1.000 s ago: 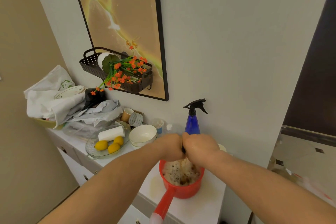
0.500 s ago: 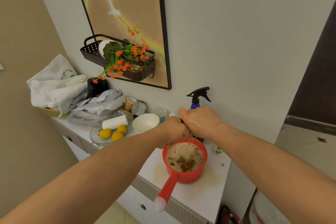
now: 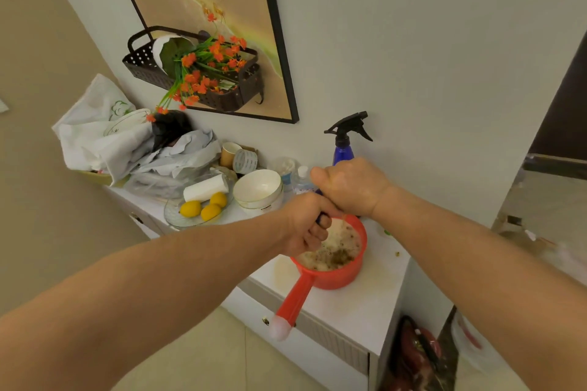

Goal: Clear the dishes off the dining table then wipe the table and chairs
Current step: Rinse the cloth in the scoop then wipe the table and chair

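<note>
So here we're at the white counter (image 3: 359, 305) with both hands bunched over the red scoop (image 3: 344, 273), which is full of murky, foamy water with brown bits floating in it. Our left hand (image 3: 305, 225) has its grip clamped around something dark blue, looks like a cloth, only a sliver shows between the fingers, and our right hand (image 3: 352, 187) is fisted just above and touching it. We'd guess that grip is closed on the same cloth but honestly can't tell what's inside it. Our read is we're wringing the cloth out so it's ready for wiping the dining table and chairs, neither of which is in view here. What could go wrong: the scoop sits close to the counter's front edge with its long handle (image 3: 293, 305) sticking out past it, so a bump from a forearm could tip the dirty water onto the floor. The squeeze could also splash past the rim; there's already a yellowish stain (image 3: 282, 271) beside the scoop. The blue spray bottle (image 3: 344, 149) stands right behind our right hand, so pulling back carelessly could knock it over, and the stacked white bowls (image 3: 259, 192) and the lemons (image 3: 203, 208) are near enough to catch drips.
</note>
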The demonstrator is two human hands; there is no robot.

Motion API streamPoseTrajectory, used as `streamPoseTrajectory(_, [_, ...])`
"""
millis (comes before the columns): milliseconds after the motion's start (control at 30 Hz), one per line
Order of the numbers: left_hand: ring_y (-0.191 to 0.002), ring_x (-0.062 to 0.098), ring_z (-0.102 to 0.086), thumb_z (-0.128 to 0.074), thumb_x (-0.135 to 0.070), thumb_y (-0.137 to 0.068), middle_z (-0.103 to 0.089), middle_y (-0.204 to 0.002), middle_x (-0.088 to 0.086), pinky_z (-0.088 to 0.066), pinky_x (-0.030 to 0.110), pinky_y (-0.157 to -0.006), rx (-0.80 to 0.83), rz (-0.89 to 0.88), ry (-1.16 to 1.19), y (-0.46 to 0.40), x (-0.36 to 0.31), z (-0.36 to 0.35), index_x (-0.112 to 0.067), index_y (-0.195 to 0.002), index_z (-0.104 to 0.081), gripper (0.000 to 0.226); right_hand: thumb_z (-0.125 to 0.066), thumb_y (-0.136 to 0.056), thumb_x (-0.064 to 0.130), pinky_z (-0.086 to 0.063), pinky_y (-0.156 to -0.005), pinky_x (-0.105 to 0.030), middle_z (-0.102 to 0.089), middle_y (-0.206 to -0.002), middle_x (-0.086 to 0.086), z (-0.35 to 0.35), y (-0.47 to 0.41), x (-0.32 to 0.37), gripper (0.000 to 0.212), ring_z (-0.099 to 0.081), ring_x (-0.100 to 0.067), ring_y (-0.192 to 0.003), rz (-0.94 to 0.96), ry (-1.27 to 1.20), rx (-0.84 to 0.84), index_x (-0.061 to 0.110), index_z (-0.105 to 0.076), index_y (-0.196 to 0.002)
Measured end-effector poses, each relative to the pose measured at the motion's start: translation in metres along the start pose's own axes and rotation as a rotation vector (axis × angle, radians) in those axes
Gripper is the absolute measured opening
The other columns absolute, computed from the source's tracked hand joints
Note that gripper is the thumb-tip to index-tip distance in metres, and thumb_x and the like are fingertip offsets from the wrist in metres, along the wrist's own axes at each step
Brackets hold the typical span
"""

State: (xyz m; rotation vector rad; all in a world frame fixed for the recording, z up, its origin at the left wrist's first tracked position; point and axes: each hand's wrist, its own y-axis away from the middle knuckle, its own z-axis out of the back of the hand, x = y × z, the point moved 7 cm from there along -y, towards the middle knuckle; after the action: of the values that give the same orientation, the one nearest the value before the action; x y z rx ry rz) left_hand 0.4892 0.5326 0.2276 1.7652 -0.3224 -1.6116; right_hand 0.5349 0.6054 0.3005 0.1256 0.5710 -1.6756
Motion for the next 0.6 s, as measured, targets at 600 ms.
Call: streamPoseTrajectory(600, [-0.069, 0.018, -0.069, -0.074, -0.025, -0.086, -0.071, -0.077, 0.004, -0.056, 0.03, -0.062, -0.32, -0.425, -0.8, 0.02, -0.052, 0.03, -0.011, -0.095, -0.068, 0.018, -0.069, -0.079, 0.019, -0.049, -0.066, -0.035, -0.055, -0.1, 0.004, -0.01, 0.007, -0.013, 0.035, -0.057, -0.02, -0.092, -0.401, -0.413, -0.045, 0.021, -0.049, -0.107])
